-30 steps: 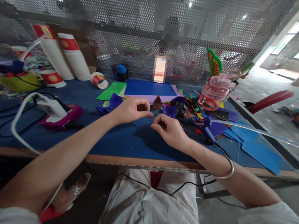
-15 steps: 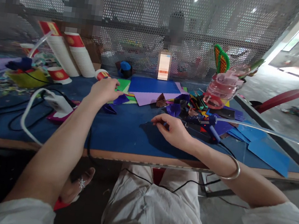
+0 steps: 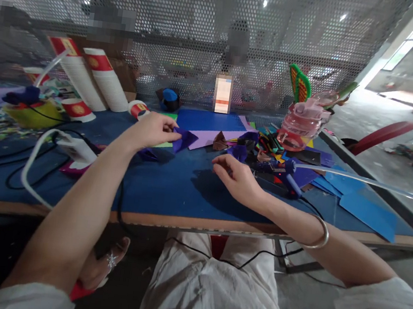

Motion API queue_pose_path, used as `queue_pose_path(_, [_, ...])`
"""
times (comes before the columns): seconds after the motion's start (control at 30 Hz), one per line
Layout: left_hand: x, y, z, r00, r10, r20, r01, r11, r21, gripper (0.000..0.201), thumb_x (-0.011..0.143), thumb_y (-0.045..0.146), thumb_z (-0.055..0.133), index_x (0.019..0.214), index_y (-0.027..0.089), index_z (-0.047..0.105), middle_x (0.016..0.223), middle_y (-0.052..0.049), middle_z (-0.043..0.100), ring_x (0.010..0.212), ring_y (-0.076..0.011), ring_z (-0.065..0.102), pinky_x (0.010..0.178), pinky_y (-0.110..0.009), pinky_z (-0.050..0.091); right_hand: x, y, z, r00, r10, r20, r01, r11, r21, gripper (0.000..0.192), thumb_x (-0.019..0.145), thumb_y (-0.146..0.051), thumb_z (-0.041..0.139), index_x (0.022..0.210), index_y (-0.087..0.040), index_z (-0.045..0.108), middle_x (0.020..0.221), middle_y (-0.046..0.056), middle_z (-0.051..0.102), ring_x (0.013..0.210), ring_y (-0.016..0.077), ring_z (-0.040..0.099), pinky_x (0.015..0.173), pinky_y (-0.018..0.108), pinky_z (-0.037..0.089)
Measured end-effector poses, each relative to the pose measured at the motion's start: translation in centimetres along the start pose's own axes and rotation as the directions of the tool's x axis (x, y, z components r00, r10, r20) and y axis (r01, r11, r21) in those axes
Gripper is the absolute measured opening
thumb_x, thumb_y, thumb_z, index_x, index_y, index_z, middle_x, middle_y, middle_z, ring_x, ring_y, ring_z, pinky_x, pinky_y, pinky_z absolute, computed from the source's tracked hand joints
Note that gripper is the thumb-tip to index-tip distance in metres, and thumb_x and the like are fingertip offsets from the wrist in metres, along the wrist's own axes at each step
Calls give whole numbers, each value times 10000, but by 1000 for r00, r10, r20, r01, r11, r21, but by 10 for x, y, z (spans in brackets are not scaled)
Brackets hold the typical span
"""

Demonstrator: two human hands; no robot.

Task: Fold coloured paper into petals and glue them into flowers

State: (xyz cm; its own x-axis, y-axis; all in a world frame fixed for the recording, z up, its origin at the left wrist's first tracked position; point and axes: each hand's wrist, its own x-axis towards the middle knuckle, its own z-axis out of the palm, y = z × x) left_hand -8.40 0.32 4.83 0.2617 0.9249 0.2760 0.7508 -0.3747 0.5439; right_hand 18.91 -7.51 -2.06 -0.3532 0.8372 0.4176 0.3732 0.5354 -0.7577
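Note:
My left hand (image 3: pixel 152 129) pinches a folded dark-blue paper piece (image 3: pixel 182 138) and holds it just above the blue table (image 3: pixel 164 189). A second dark-blue folded scrap (image 3: pixel 148 154) lies on the table below that hand. My right hand (image 3: pixel 236 176) hovers over the table's middle with fingers loosely curled and nothing visible in them. Just right of it lies a blue glue gun (image 3: pixel 288 173) among coloured paper scraps.
Sheets of blue, purple and green paper (image 3: pixel 210 122) lie at the back. Stacked paper cups (image 3: pixel 98 79) stand at back left, a pink plastic jar (image 3: pixel 301 126) at back right. A white charger (image 3: pixel 74 147) and cables sit at left. A perforated metal screen closes the far side.
My left hand left my right hand, reached to the back left and has come back toward the middle with a dark-blue folded paper in it. The right hand stayed put.

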Motion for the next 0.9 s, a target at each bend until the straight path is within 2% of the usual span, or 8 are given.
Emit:
queue_pose_path(0.17, [-16,37,32,972,180,150,-180,984,-12,187,743,370,699,780,187,716,634,6,670,602,-152,583,584,-258,415,2,0,-3,991,136,-3,-135,990,43,363,961,-531,561,1089,-193,591,799,4,682,725,161,618,676,292,451])
queue_pose_path(0.27, [-27,54,40,924,277,262,-257,960,-108,203,815,383,669,839,195,743,715,-8,722,681,-163,645,651,-255,476,4,3,-1,991,128,41,-129,991,33,233,949,-418,592,1015,-195,602,720,-22,645,644,139,578,627,269,420])
queue_pose_path(0.33, [-28,54,37,895,317,313,-255,941,-222,283,857,414,660,1023,210,765,877,-29,775,794,-178,699,725,-261,527,4,6,0,995,90,43,-90,996,-5,116,933,-308,587,947,-195,609,692,-29,622,621,127,549,606,256,394])
queue_pose_path(0.4, [-25,47,30,922,294,250,-223,935,-277,407,903,428,623,1233,211,720,955,-47,786,816,-181,718,760,-279,559,5,8,0,997,72,23,-71,996,-50,75,919,-261,582,907,-193,612,686,-27,610,622,125,538,603,253,375])
queue_pose_path(0.53, [-16,28,10,992,118,-38,-112,983,147,282,954,319,574,1091,206,792,1092,-93,788,1013,-245,717,955,-370,541,4,7,-1,997,71,6,-71,995,-72,85,914,-264,583,909,-188,622,710,-21,622,640,129,550,618,253,370])
queue_pose_path(0.6, [-17,24,0,995,-90,-50,103,872,478,274,953,337,581,967,195,815,1094,-132,777,1079,-337,696,975,-474,525,4,5,-1,998,66,16,-64,996,-68,87,912,-258,582,931,-187,629,708,-23,625,638,128,551,622,253,372])
queue_pose_path(0.73, [-22,19,-14,917,-399,25,257,637,727,527,926,583,585,1038,99,762,1161,-257,727,1082,-444,670,910,-594,519,4,4,1,998,55,29,-53,996,-67,77,911,-245,579,927,-188,626,694,-28,618,631,127,548,626,252,375])
queue_pose_path(0.9, [-17,-17,-21,807,-570,152,334,654,679,478,843,609,711,728,148,666,555,-65,648,606,-252,658,650,-373,538,4,5,1,998,42,39,-40,997,-62,81,912,-243,582,925,-181,631,723,-20,642,652,128,567,629,252,381])
